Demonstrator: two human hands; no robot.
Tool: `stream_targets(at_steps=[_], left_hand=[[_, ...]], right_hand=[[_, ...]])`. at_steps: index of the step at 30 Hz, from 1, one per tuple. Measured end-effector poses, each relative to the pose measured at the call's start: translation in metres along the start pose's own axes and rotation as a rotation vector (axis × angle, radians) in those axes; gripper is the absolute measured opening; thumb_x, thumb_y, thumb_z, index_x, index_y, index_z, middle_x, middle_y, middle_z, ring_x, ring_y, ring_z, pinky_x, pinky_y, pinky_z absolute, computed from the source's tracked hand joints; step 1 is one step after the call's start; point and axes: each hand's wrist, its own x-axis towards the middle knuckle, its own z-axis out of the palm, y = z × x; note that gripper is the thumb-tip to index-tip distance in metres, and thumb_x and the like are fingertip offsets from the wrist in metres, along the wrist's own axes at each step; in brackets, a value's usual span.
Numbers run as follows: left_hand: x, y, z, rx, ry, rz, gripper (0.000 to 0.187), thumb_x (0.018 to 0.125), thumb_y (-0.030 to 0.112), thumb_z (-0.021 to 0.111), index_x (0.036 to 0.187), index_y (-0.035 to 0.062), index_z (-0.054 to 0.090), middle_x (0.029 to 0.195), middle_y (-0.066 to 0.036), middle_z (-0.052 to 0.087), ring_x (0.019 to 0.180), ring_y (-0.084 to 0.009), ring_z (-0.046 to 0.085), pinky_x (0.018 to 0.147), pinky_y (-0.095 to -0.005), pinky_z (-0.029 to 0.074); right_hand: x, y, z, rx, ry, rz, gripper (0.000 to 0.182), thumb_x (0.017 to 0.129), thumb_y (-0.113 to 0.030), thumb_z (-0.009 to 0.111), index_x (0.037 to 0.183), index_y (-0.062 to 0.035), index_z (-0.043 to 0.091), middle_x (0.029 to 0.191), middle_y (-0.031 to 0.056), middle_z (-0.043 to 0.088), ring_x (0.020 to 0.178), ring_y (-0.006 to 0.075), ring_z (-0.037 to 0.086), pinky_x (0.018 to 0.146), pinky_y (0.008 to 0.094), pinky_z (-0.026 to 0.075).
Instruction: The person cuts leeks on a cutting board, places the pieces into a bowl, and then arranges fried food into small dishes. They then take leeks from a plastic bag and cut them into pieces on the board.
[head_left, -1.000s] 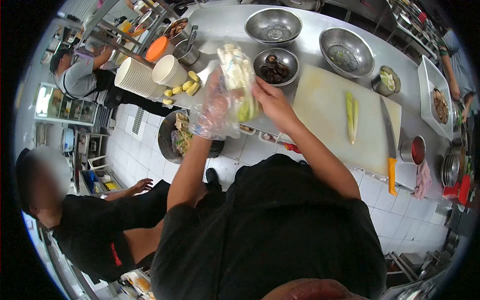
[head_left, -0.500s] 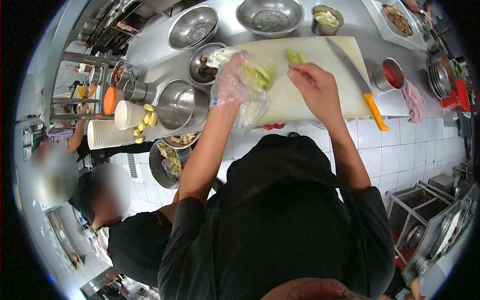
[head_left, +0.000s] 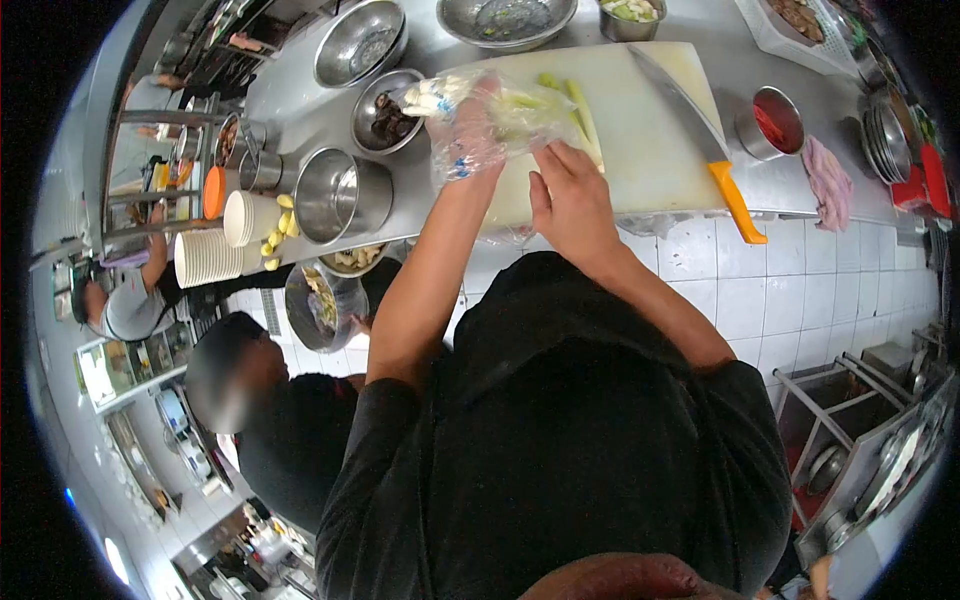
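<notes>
My left hand is wrapped round a bundle of pale green stalks with a white end poking out at the left. A clear plastic bag covers the hand and much of the bundle. My right hand bends its fingers at the bag's right edge; its thumb stands apart and the fingertips are partly hidden. Loose green stalks lie on the white cutting board just beyond. A large knife with a yellow handle rests on the board's right side, its handle past the front edge.
Left of the board stand a bowl of dark pieces, a deep steel pot and stacked white cups. A container of red food and a pink cloth lie right. A co-worker is close on my left, beside a bowl.
My right hand has moved left and down from the stalks on the board to the bag. The bag now spreads toward it. The view has shifted, and the co-worker's bowl has moved.
</notes>
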Motion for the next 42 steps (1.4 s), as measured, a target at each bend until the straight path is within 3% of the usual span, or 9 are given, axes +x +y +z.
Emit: stream_targets(at_steps=[3, 6, 15, 18, 21, 24, 29, 36, 42], left_hand=[[0.003, -0.015, -0.017, 0.052, -0.058, 0.205, 0.030, 0.087, 0.006, 0.067, 0.114, 0.0000, 0.055, 0.106, -0.011, 0.062, 0.093, -0.0243, 0.064, 0.082, -0.0397, 0.056], [0.019, -0.030, -0.044, -0.437, -0.108, 0.077, 0.022, 0.096, 0.023, 0.052, 0.109, 0.0047, 0.052, 0.097, -0.010, 0.060, 0.088, -0.0245, 0.064, 0.077, -0.0397, 0.057], [0.017, -0.044, -0.074, -0.249, -0.048, 0.027, 0.022, 0.096, 0.019, 0.053, 0.109, 0.0030, 0.061, 0.104, -0.012, 0.065, 0.097, -0.0257, 0.063, 0.090, -0.0405, 0.053], [0.016, -0.040, -0.058, 0.034, 0.193, 0.117, 0.029, 0.097, 0.025, 0.043, 0.100, 0.0017, 0.060, 0.092, -0.016, 0.066, 0.090, -0.0286, 0.065, 0.081, -0.0440, 0.055], [0.020, -0.042, -0.100, -0.335, -0.283, -0.024, 0.023, 0.097, 0.018, 0.055, 0.112, 0.0028, 0.061, 0.109, -0.012, 0.065, 0.105, -0.0246, 0.061, 0.095, -0.0392, 0.051], [-0.003, -0.035, -0.073, -0.325, -0.020, -0.139, 0.020, 0.097, 0.016, 0.053, 0.108, 0.0000, 0.060, 0.102, -0.014, 0.066, 0.096, -0.0263, 0.065, 0.088, -0.0434, 0.056], [-0.036, -0.031, -0.041, 0.009, 0.060, -0.173, 0.018, 0.099, 0.013, 0.054, 0.113, 0.0020, 0.059, 0.109, -0.013, 0.064, 0.099, -0.0257, 0.065, 0.091, -0.0422, 0.055], [-0.022, -0.040, -0.063, -0.284, -0.055, -0.200, 0.020, 0.099, 0.015, 0.055, 0.115, 0.0038, 0.060, 0.114, -0.012, 0.064, 0.105, -0.0250, 0.063, 0.096, -0.0423, 0.053], [-0.023, -0.041, -0.048, -0.359, -0.118, -0.220, 0.021, 0.099, 0.018, 0.057, 0.114, 0.0043, 0.060, 0.112, -0.012, 0.064, 0.105, -0.0259, 0.063, 0.094, -0.0424, 0.054]], right_hand=[[0.010, 0.004, -0.006, -0.062, -0.119, 0.071, 0.028, 0.079, -0.006, 0.068, 0.103, 0.0064, 0.060, 0.107, 0.0226, 0.062, 0.095, 0.0416, 0.058, 0.082, 0.0463, 0.048], [0.017, 0.007, -0.007, -0.217, -0.040, 0.086, 0.029, 0.080, -0.012, 0.069, 0.101, 0.0053, 0.059, 0.104, 0.0229, 0.061, 0.095, 0.0423, 0.056, 0.083, 0.0478, 0.047], [0.017, 0.031, 0.001, 0.113, -0.232, 0.292, 0.031, 0.079, -0.010, 0.069, 0.106, 0.0025, 0.059, 0.093, 0.0212, 0.066, 0.080, 0.0377, 0.065, 0.074, 0.0445, 0.051], [0.008, 0.046, 0.007, 0.086, -0.094, 0.184, 0.030, 0.079, -0.005, 0.065, 0.109, -0.0003, 0.063, 0.087, 0.0175, 0.069, 0.074, 0.0328, 0.068, 0.069, 0.0397, 0.054], [0.009, 0.052, 0.000, 0.135, -0.109, 0.238, 0.034, 0.079, -0.003, 0.064, 0.113, -0.0019, 0.066, 0.089, 0.0147, 0.071, 0.075, 0.0278, 0.070, 0.071, 0.0369, 0.054], [0.019, 0.058, -0.002, 0.177, -0.101, 0.200, 0.036, 0.075, -0.002, 0.062, 0.111, -0.0012, 0.067, 0.081, 0.0140, 0.069, 0.075, 0.0329, 0.067, 0.073, 0.0428, 0.054], [0.035, 0.067, 0.005, 0.053, -0.131, 0.263, 0.042, 0.079, -0.003, 0.063, 0.122, -0.0047, 0.065, 0.087, 0.0122, 0.073, 0.073, 0.0252, 0.070, 0.072, 0.0339, 0.054], [0.025, 0.075, -0.004, 0.008, -0.167, 0.305, 0.038, 0.083, -0.013, 0.062, 0.120, -0.0040, 0.067, 0.089, 0.0168, 0.072, 0.078, 0.0315, 0.069, 0.075, 0.0351, 0.053], [0.018, 0.064, -0.023, 0.587, -0.263, 0.488, 0.062, 0.084, -0.020, 0.069, 0.137, 0.0069, 0.048, 0.121, 0.0175, 0.065, 0.100, 0.0209, 0.065, 0.086, 0.0332, 0.052]])
